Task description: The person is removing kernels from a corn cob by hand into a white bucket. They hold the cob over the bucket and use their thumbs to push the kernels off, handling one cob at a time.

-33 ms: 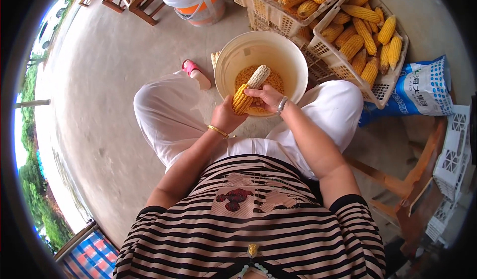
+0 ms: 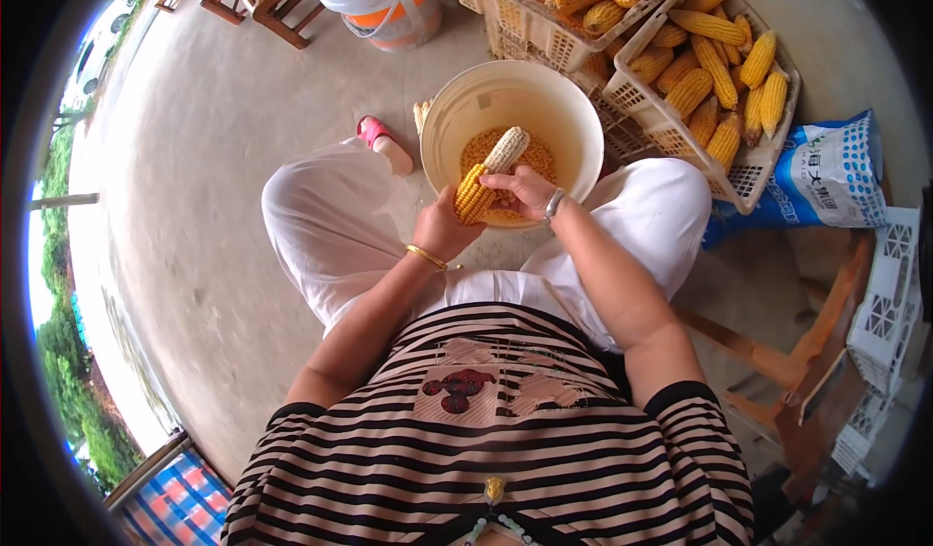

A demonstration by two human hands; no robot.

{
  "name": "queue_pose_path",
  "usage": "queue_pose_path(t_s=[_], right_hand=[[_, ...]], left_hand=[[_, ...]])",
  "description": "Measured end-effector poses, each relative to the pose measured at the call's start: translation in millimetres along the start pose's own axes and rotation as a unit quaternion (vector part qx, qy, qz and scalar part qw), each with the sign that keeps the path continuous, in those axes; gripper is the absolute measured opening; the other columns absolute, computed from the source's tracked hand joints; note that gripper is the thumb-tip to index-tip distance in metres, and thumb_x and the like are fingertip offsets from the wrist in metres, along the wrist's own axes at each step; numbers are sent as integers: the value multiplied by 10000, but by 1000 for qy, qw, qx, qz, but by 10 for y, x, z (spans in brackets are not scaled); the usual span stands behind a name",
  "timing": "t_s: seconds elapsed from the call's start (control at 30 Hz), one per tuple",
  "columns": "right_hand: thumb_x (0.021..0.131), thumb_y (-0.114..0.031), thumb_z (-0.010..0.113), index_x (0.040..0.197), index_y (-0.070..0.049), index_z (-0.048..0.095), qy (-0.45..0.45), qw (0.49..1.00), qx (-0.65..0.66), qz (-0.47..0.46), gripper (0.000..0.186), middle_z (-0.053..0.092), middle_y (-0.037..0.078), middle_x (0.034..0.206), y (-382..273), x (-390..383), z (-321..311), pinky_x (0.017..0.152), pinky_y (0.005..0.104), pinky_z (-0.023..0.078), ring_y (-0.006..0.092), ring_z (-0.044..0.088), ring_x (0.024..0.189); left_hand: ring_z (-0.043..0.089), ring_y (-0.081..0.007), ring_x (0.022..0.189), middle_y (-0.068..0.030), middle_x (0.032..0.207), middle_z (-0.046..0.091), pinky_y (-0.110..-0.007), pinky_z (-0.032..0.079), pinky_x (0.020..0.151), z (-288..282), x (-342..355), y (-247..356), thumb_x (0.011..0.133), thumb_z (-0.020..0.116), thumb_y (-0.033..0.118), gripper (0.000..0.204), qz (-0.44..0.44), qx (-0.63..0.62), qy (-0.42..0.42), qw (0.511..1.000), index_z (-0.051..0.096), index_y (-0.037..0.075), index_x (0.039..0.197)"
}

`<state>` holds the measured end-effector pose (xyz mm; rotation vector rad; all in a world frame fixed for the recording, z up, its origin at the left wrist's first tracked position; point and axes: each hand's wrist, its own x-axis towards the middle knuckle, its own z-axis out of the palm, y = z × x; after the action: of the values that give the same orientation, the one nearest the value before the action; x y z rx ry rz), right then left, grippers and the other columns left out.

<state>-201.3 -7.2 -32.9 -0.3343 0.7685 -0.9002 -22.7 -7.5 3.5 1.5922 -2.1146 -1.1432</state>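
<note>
My left hand point(image 2: 444, 227) is closed around the near end of an ear of corn point(image 2: 472, 196). Yellow kernels cover the near half of the ear; its far half is bare, pale cob. My right hand point(image 2: 528, 191) has its thumb against the ear where kernels meet bare cob, its other fingers curled and partly hidden. The ear tilts up and to the right over a round cream bucket point(image 2: 589, 128), which stands between my knees. Loose yellow kernels point(image 2: 477, 150) lie at the bottom of the bucket, partly covered by the ear and my hands.
Beyond the bucket, plastic crates hold yellow ears of corn: one crate point(image 2: 533, 48) behind, another point(image 2: 746, 179) at right. A clear-and-orange pail point(image 2: 403, 21) stands at far left. A blue-and-white sack point(image 2: 826, 182), white crates point(image 2: 882, 303) and a wooden frame point(image 2: 826, 313) are at right.
</note>
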Motion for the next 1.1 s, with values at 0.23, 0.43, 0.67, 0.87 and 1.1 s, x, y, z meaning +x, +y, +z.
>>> queue_pose_path(t_s=[0.23,0.43,0.67,0.87,1.1], right_hand=[[804,-167,652,1042,-29,530,-7,1000,8,18,301,594,55,961,2,6,-4,750,314,515,167,588,874],[796,-251,667,1053,-19,503,-18,997,-75,-25,383,573,59,986,22,19,-19,765,297,516,162,580,898],[816,-257,642,1086,-32,501,-27,998,-64,-11,379,573,48,990,-9,-21,-27,726,300,525,155,579,901],[822,-227,637,1068,-22,502,-18,999,-49,-6,348,579,69,1017,4,-9,-49,770,318,531,175,589,918],[795,-193,666,1068,-16,507,20,998,-57,-22,361,586,73,991,85,49,-45,769,326,523,179,590,906]], left_hand=[[627,-311,805,-183,847,623,-363,492,669,-3,14,-17,601,775,217,482,-12,7,-5,1000,528,20,966],[627,-302,798,-182,837,627,-362,494,678,15,22,-91,592,775,237,495,-12,-27,-14,999,530,14,960],[628,-313,805,-191,850,631,-364,497,688,31,35,-143,585,778,272,505,-7,-57,-17,998,545,15,951],[628,-321,802,-199,845,631,-363,496,689,50,43,-204,592,773,269,498,7,-144,-34,989,554,16,961],[626,-315,824,-185,872,631,-366,495,698,21,-18,43,608,764,223,497,-30,27,-15,999,529,16,994]])
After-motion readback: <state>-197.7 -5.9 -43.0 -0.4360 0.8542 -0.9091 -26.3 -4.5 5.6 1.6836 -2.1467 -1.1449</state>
